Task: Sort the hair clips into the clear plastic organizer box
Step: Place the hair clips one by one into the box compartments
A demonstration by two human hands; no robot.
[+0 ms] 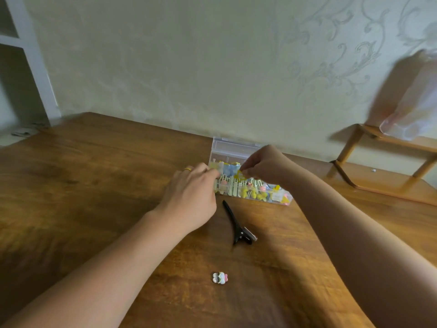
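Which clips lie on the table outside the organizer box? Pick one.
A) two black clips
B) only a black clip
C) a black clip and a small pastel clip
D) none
C: the black alligator clip lies just in front of the clear organizer box, and a small pastel clip lies nearer the camera.

Both hands meet over the clear plastic organizer box (234, 150) on the brown wooden table (94, 166): the left hand (189, 197) touches its near-left corner, the right hand (264, 165) pinches a small yellow clip (240, 175). A long black clip (237, 224) lies nearer.
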